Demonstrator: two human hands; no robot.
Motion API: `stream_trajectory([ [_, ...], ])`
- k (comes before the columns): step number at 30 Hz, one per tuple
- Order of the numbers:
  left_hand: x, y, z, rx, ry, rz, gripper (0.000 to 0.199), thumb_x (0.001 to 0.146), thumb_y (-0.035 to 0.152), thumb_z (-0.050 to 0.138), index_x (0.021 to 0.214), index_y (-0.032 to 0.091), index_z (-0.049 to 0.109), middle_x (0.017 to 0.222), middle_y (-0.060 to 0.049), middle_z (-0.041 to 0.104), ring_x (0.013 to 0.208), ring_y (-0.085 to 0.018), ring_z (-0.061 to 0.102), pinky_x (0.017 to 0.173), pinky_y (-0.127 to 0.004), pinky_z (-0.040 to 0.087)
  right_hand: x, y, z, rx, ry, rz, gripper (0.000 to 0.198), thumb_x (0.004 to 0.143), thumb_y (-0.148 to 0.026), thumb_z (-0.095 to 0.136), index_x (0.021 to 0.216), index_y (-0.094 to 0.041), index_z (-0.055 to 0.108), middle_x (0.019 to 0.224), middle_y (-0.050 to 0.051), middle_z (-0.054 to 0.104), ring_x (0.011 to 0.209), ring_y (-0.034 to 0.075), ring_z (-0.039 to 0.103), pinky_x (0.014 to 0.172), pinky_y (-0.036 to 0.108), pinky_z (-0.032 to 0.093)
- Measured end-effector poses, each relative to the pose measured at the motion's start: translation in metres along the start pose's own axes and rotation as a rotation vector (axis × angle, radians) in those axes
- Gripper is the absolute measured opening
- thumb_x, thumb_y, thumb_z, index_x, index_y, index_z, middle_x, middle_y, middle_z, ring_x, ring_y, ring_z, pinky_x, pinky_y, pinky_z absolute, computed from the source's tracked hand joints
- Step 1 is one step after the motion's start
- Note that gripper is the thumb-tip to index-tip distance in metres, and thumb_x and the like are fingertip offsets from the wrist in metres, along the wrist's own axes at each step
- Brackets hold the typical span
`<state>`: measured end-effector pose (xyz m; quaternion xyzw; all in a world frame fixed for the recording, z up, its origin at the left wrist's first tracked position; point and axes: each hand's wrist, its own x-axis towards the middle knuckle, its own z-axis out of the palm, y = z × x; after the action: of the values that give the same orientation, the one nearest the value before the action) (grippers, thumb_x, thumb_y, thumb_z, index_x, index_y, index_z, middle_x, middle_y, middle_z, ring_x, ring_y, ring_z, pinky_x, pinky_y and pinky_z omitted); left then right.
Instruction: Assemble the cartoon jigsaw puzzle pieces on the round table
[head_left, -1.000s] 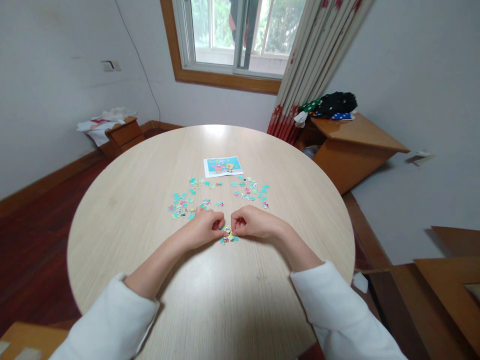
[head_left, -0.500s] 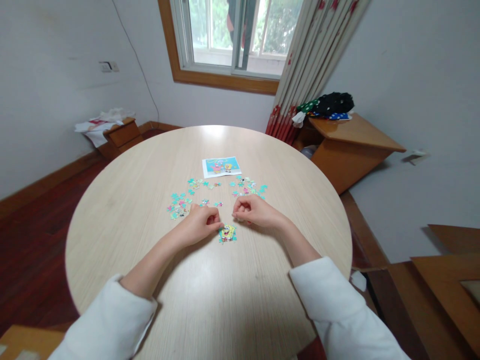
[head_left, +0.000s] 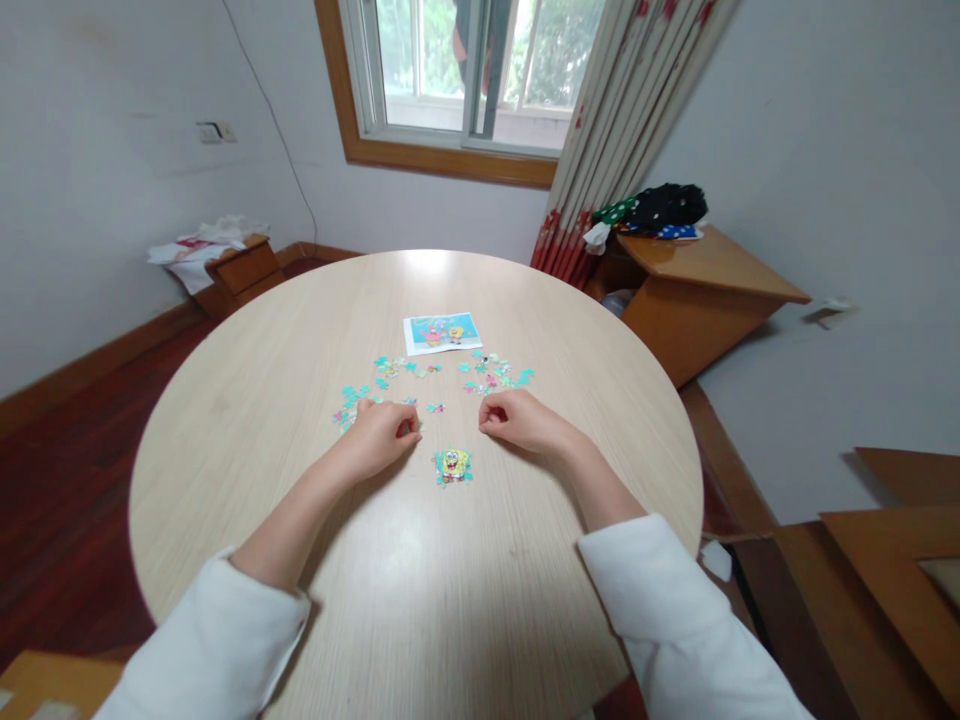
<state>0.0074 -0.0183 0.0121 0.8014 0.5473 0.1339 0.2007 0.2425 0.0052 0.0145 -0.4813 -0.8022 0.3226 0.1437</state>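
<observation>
A small joined patch of jigsaw puzzle [head_left: 453, 466] with a yellow cartoon face and turquoise edges lies flat on the table. Up and to its left, my left hand [head_left: 381, 436] is closed in a pinch, a tiny pale green puzzle piece just showing at the fingertips. My right hand [head_left: 519, 416] is pinched too, up and to the right of the patch; whatever it may hold is hidden. Loose puzzle pieces [head_left: 358, 394] lie beyond and partly under my left hand. More loose pieces [head_left: 491, 380] spread just past my right hand, and a few puzzle pieces [head_left: 436, 408] sit between the hands.
A picture card [head_left: 442, 334] with cartoon figures lies beyond the pieces on the round wooden table [head_left: 420, 600]. Behind stand a window [head_left: 465, 80] and a curtain [head_left: 611, 150]. A wooden cabinet [head_left: 697, 290] with cloths on top is at the right.
My left hand has moved left, away from the joined patch, whose left edge now shows fully. My right hand has shifted slightly to the right.
</observation>
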Motion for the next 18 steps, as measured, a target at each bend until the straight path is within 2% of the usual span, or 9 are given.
stream_trajectory([
  [5,0.001,-0.006,0.002,0.026,0.039,-0.017,0.013,0.077,0.025,0.056,0.066,0.019,0.056,0.062,-0.001,0.06,0.063,-0.018,0.052,0.079,-0.037,0.029,-0.001,0.003,-0.002,-0.046,0.123,0.002,0.013,0.074,-0.008,0.051,0.07,-0.015,0.061,0.062,-0.002,0.051,0.06,0.01,0.044,0.06,0.023,0.031],
  [9,0.002,-0.008,0.001,0.037,0.072,-0.057,0.014,0.08,0.025,0.052,0.069,0.019,0.058,0.063,-0.001,0.061,0.064,-0.018,0.054,0.08,-0.038,0.03,0.0,-0.004,0.003,0.008,0.12,-0.045,0.01,0.075,-0.011,0.053,0.072,-0.015,0.062,0.061,-0.003,0.049,0.059,0.009,0.042,0.058,0.022,0.03],
  [14,0.005,-0.016,-0.006,-0.033,0.213,-0.146,0.017,0.083,0.026,0.047,0.073,0.018,0.059,0.068,-0.002,0.064,0.067,-0.019,0.057,0.08,-0.037,0.033,0.0,-0.009,0.008,0.021,0.131,-0.067,0.01,0.077,-0.011,0.054,0.072,-0.015,0.062,0.062,-0.003,0.049,0.06,0.009,0.043,0.06,0.022,0.031],
  [18,0.006,-0.026,-0.014,-0.059,0.371,-0.251,0.019,0.082,0.024,0.044,0.08,0.019,0.063,0.075,-0.003,0.067,0.075,-0.02,0.059,0.082,-0.036,0.034,0.004,-0.003,0.01,0.026,0.258,-0.068,0.012,0.08,-0.014,0.051,0.077,-0.015,0.063,0.062,-0.002,0.052,0.061,0.01,0.045,0.062,0.023,0.032],
])
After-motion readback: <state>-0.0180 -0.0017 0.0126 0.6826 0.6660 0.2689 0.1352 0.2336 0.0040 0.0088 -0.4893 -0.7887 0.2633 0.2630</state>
